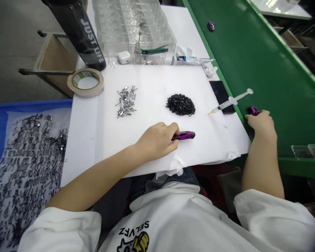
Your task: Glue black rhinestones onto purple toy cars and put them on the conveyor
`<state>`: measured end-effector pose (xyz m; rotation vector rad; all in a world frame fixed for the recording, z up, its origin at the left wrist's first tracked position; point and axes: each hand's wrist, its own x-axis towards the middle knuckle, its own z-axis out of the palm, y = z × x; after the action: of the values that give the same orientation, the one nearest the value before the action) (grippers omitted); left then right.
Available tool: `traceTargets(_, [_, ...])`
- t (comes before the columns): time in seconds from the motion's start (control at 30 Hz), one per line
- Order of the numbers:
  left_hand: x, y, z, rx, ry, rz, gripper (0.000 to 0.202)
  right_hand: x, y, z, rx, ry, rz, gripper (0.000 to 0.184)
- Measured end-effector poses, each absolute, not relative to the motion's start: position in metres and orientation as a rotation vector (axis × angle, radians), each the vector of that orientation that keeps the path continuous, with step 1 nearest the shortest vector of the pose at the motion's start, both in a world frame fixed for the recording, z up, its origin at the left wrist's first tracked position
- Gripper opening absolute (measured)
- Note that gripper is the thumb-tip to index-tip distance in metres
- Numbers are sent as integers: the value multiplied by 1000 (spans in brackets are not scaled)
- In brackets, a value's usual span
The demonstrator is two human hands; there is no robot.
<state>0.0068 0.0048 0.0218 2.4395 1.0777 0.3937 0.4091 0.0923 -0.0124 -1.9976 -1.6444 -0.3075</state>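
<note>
While the left hand (157, 140) pinched a purple toy car (186, 135), fingers of the right hand (261, 124) seemingly closed on a second car (253, 111).

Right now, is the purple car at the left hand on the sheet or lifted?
On the sheet. The purple car lies flat on the white sheet, the left hand closed on one end.

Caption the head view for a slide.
Left hand holds a purple toy car on the white sheet; right hand touches a second car.
</note>
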Motion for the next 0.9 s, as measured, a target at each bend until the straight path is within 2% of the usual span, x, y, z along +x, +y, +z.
traceTargets(0.1, [8,4,26,2540,1033,305,22,404,88,-18,-2316,-1195,-308,57])
traceTargets(0.23, [9,-5,32,2711,1092,82,25,389,60,-5,-2429,-890,-231,36])
traceTargets(0.3, [5,-16,37,2674,1168,48,32,372,36,5,-2340,-909,-169,49])
traceTargets(0.4, [-7,-40,44,2533,1108,200,50,335,0,10,-2056,-1131,-2,64])
traceTargets(0.47, [-17,-60,45,2378,935,351,47,310,-18,8,-2050,-1372,93,64])
traceTargets(0.53, [-25,-80,39,2169,791,489,33,292,-29,4,-2130,-1620,155,64])
traceTargets(0.63, [-30,-106,17,1852,683,542,15,273,-36,11,-2067,-1664,100,69])
traceTargets(0.7, [-27,-118,-3,1713,831,420,17,256,-33,26,-1819,-1565,80,60])
traceTargets(0.8, [-17,-127,-33,1591,1349,264,22,210,-6,50,-1435,-1772,381,25])
traceTargets(0.83, [-13,-128,-42,1566,1473,270,24,190,9,54,-1390,-1950,510,19])
traceTargets(0.9, [-5,-128,-55,1552,1579,331,35,150,46,54,-1395,-2235,680,21])
